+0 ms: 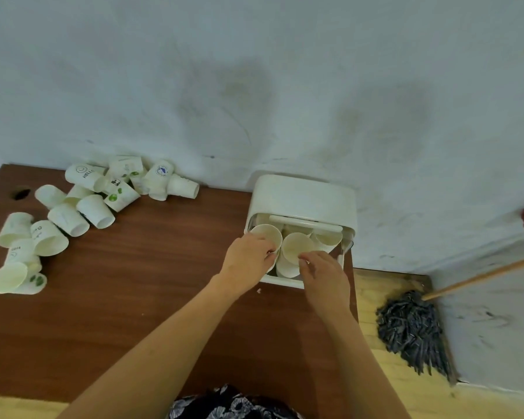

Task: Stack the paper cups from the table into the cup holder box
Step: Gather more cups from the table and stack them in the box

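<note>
Seating paper cups into the cup holder box (303,195) at frame centre-right.
Left hand (247,255) pinches one cup (266,235); right hand (324,272) fingers curl loosely on another cup (297,246). Tilted rims could jam; loose cups (73,207) wait upper left on the desk (152,282).

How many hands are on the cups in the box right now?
2. Left hand grips the leftmost cup; right hand touches the middle cup, inside the cup holder box.
</note>
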### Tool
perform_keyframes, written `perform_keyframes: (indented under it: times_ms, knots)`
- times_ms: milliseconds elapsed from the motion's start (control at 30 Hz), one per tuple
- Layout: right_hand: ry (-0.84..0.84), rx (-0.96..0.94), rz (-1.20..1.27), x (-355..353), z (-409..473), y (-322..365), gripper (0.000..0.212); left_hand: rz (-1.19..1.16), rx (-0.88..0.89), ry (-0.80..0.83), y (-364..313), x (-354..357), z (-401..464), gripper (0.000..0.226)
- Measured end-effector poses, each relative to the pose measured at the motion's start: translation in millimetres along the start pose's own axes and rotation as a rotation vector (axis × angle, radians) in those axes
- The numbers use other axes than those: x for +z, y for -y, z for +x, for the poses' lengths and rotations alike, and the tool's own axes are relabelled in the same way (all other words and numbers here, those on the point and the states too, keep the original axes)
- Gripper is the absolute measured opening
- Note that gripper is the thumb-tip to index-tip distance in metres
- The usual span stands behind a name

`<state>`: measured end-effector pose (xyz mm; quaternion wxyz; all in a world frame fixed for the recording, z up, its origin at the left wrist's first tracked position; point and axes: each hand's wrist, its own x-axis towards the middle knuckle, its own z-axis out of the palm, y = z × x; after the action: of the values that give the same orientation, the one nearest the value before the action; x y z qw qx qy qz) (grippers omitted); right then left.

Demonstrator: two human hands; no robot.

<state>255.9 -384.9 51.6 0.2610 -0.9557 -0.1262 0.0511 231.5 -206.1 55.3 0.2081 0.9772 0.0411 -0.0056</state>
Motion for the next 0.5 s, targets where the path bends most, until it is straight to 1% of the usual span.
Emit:
perform_keyframes:
  times_ms: [133, 233, 333, 500]
  knots:
    - [0.093, -0.022, -0.015, 7.6, 7.5, -6.7, 0.023, 0.008, -0.054, 0.031, 2.5, 10.1, 2.4, 0.024]
    - [0.135, -0.024, -0.055, 12.5, 11.9, -8.0, 0.022, 0.028, -0.055, 0.075, 3.3, 12.9, 7.8, 0.026]
    - [0.146, 0.004, -0.077, 16.3, 13.1, -5.8, 0.022, 0.084, -0.053, 0.115, 3.7, 16.2, 12.1, 0.030]
    - [0.129, 0.019, -0.087, 20.6, 11.1, 0.2, 0.023, 0.095, -0.045, 0.130, 8.4, 21.9, 13.0, 0.032]
